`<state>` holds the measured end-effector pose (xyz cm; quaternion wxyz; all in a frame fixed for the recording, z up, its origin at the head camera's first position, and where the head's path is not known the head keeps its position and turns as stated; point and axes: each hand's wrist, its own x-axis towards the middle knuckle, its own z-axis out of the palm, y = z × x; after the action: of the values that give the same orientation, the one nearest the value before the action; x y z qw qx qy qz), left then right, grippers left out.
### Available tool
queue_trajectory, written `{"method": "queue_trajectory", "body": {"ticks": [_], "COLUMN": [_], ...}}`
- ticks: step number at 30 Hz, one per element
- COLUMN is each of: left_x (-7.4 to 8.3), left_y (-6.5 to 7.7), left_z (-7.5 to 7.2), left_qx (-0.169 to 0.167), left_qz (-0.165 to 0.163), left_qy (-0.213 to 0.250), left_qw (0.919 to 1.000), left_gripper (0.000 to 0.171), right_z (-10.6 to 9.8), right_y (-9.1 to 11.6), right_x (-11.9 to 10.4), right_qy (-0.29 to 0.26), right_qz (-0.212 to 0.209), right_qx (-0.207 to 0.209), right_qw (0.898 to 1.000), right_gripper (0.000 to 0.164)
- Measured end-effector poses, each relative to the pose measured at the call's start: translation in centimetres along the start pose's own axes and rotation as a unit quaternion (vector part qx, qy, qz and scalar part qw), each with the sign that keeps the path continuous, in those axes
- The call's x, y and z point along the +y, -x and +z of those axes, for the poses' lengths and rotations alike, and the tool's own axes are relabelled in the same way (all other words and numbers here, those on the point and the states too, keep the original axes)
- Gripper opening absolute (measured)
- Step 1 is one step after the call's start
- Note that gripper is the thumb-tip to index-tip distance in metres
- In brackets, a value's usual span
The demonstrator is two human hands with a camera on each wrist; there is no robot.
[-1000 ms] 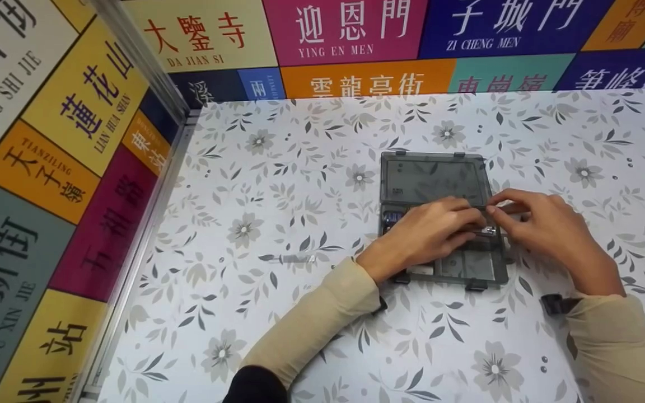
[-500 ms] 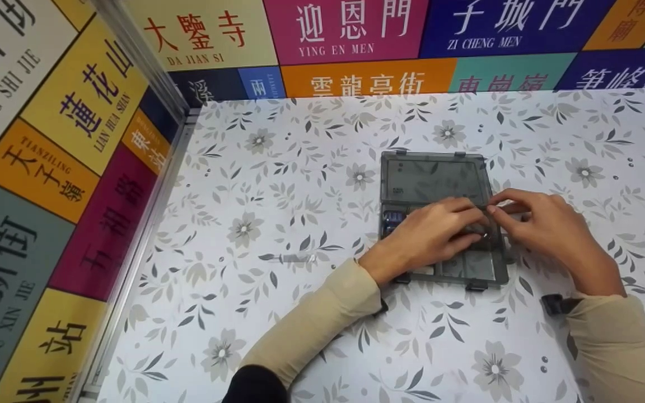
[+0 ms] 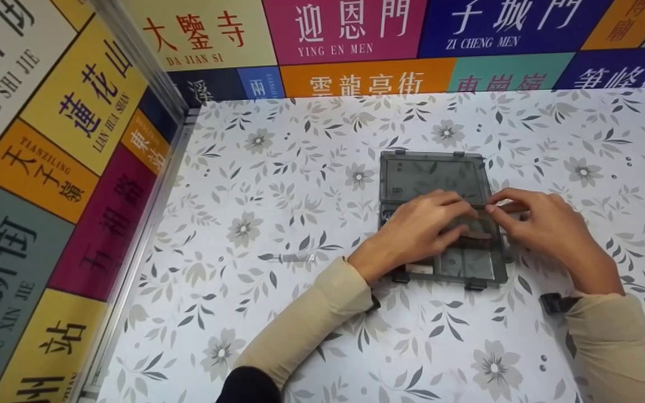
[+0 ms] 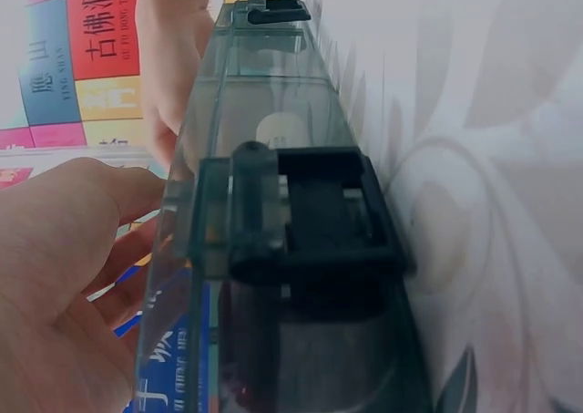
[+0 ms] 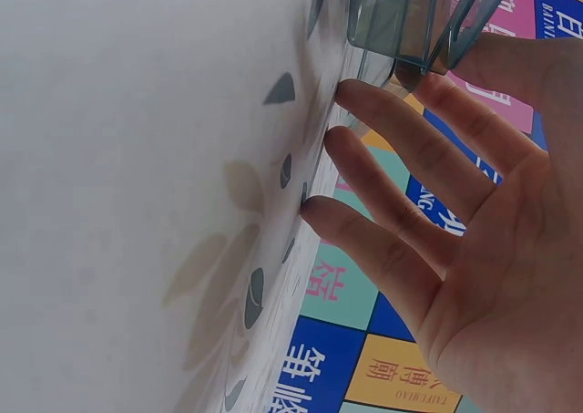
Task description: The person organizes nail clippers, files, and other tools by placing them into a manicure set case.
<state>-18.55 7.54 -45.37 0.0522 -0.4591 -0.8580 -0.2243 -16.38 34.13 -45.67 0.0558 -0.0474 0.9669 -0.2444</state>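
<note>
An open case of smoky clear plastic (image 3: 465, 266) with compartments lies on the table, its lid (image 3: 434, 176) folded back. My left hand (image 3: 420, 226) reaches over the compartments, thumb and fingers apart, and covers much of them; nothing shows between its fingertips. A narrow brownish strip (image 3: 476, 235) shows in the compartment by the left fingertips. At the case's right side, near the hinge, my right hand (image 3: 549, 232) pinches the edge with thumb and forefinger. Its other fingers (image 5: 383, 244) extend close along the tabletop in the right wrist view. Dark latches (image 4: 319, 208) line the case's front.
A small pale piece (image 3: 419, 268) lies in the front left compartment. Left of the case, a thin clear strip (image 3: 291, 258) lies on the flower-patterned table (image 3: 300, 324). Panels with large lettering (image 3: 350, 28) stand behind the table and along its left side.
A small silvery piece at my left fingertips showed a second ago and is no longer visible. The left hand has drawn slightly back to the left, thumb and forefinger parting; the right hand stays.
</note>
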Motion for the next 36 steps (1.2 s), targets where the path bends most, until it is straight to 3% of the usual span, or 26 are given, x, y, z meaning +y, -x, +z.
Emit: {"method": "queue_trajectory", "body": {"ticks": [17, 36], "left_x": [-0.6, -2.4], "left_y": [1.4, 5.0], "left_z": [-0.6, -2.7], "left_qx": [0.027, 0.046], "left_qz": [0.004, -0.03], "left_qy": [-0.007, -0.014], "left_qw": [0.9996, 0.9984], "left_gripper": [0.019, 0.02], "right_z": [0.0, -0.2], "right_y": [0.0, 0.3], "right_x": [0.0, -0.1], "right_qy": [-0.006, -0.003], "right_qz": [0.0, 0.005], "right_qx": [-0.011, -0.002], "right_qw": [1.0, 1.0], "right_gripper": [0.044, 0.044]}}
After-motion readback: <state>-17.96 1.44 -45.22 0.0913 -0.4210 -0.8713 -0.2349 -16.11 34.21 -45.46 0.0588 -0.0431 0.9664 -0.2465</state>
